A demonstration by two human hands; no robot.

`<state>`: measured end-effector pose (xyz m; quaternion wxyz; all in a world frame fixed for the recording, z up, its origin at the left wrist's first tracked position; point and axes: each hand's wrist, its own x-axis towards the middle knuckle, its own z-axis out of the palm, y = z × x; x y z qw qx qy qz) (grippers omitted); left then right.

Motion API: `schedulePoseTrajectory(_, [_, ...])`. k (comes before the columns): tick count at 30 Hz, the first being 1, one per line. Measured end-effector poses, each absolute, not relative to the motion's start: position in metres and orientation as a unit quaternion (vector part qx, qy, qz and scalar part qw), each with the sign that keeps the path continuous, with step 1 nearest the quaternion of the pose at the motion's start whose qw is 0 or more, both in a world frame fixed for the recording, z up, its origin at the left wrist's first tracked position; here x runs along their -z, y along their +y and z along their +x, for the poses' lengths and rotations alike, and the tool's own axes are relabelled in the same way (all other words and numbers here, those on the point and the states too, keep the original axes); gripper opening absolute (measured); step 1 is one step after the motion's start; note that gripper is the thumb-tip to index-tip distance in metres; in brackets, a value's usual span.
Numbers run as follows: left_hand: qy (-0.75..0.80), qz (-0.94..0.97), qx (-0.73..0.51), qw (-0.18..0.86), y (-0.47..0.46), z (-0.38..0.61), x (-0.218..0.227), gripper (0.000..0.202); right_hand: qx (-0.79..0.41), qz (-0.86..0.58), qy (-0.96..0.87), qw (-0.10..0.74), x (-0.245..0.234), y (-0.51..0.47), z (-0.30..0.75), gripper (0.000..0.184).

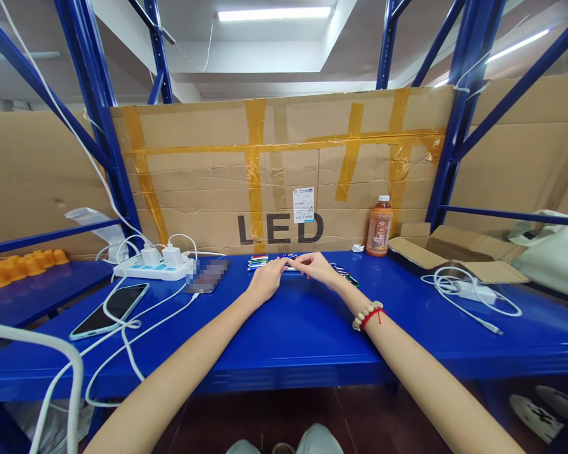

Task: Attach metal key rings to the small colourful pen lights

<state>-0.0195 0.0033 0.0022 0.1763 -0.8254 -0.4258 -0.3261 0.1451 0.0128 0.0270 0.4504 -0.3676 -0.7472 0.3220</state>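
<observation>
Both hands meet at the back of the blue tabletop (pixel 288 340), close to the cardboard. My left hand (pixel 266 281) is closed with its fingertips at a row of small, slim, coloured pen-like items (pixel 257 262), in green, red, blue and silver. Touching fingertips with it, my right hand (pixel 317 268) is bent in a pinch, and what lies in its fingers is too small and hidden to name. Beside the right wrist lie small blue and green clip-like pieces (pixel 345 273). The hands partly cover the items between them.
At left are a power strip (pixel 158 270) with white chargers, trailing cables and two phones, one a black-screened phone (pixel 111 310). To the right stand an orange drink bottle (pixel 379 227), an open cardboard box (pixel 454 247) and a coiled white cable (pixel 473 294). A cardboard panel (pixel 208 189) closes the back.
</observation>
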Motion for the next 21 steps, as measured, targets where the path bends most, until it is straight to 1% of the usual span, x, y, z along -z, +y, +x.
schedulePoseTrajectory(4, [-0.433, -0.822, 0.349, 0.122, 0.003, -0.020, -0.003, 0.028, -0.286, -0.329, -0.747, 0.501, -0.026, 0.018, 0.145, 0.046])
schedulePoseTrajectory(6, [-0.428, -0.826, 0.356, 0.090, 0.003, -0.020, -0.004, 0.028, -0.286, -0.298, -0.753, 0.511, -0.026, 0.019, 0.146, 0.046])
schedulePoseTrajectory(12, [-0.403, -0.841, 0.360, 0.020, 0.001, -0.022, -0.005, 0.027, -0.278, -0.257, -0.775, 0.506, -0.022, 0.024, 0.146, 0.039])
schedulePoseTrajectory(17, [-0.396, -0.861, 0.319, 0.023, -0.001, -0.023, -0.005, 0.024, -0.249, -0.246, -0.794, 0.497, -0.021, 0.027, 0.151, 0.034])
schedulePoseTrajectory(21, [-0.397, -0.867, 0.302, 0.019, -0.003, -0.023, -0.005, 0.020, -0.264, -0.248, -0.803, 0.473, -0.022, 0.025, 0.153, 0.034])
